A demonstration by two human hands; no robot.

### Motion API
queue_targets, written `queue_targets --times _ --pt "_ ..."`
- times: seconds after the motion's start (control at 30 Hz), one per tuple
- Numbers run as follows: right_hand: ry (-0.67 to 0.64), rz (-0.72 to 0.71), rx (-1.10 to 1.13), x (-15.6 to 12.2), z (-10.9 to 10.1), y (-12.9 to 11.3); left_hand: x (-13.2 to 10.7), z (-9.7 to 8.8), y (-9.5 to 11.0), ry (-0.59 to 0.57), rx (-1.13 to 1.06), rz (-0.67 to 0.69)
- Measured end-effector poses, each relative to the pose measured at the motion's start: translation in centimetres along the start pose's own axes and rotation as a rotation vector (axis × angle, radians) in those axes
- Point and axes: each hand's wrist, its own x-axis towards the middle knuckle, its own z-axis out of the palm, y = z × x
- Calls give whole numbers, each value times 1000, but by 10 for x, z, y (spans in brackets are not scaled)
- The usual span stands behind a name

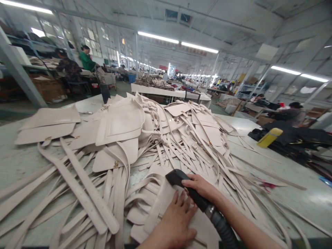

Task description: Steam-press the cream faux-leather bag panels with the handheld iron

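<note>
– Two flat panels [49, 119] lie at the far left of the counter [15, 162], is that right?

– Yes, pale beige, one overlapping the other. Just right of them, long straps [85, 197] of the same colour run down towards the near edge.

– And the middle?

– Many more cut pieces and thin strips, thrown together in one big heap [160, 131] with small brass fittings here and there.

– Where is the left hand [175, 221]?

– At the near edge of that heap, palm down on a beige piece [155, 207]. Its grip is wide: fingers spread flat, pressing, closed on nothing.

– What sits beside it?

– The black tool [178, 178], its blunt head lying on the same piece, just past the left fingertips. The right hand [202, 188] has its grip wrapped round the tool's neck, and a ribbed hose [224, 230] leads from there along the forearm to the bottom edge.

– Further right?

– Loose strips trail out over bare counter, with a small red thing [267, 185] among them; I cannot tell what it is. Beyond lie a yellow bottle [269, 137] on its side and a pile of dark goods [298, 136].
</note>
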Motion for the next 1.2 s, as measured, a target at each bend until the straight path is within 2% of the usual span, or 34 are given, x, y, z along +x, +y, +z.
queue_targets --times 0.17,0.3,0.43,0.6,0.67,0.77,0.9,1.0,1.13,1.2 --pt "-75 61 0 46 -6 -18 0 3 -2 -1 -18 5" --pt "-22 20 -33 68 -7 -38 0 2 -3 -12 -38 15" --pt "65 -44 -43 55 -18 -47 -1 6 -5 2 -58 27" --pt "-96 54 -81 25 -24 -34 -1 7 -7 22 -68 27" --pt "-119 79 -83 29 -18 -29 0 5 -6 23 -61 16" --pt "-78 61 -91 50 -5 -30 0 3 -1 -2 -44 -2" --pt "91 -76 -122 63 4 -39 -2 1 2 -18 -46 25" --pt "226 -163 -102 46 -3 -37 -3 -17 -10 25 -47 12" --pt "301 -175 -37 7 -13 -16 10 -61 -55 204 92 -341" --pt "320 -157 0 -8 -9 -1 21 -78 -81 192 125 -437"
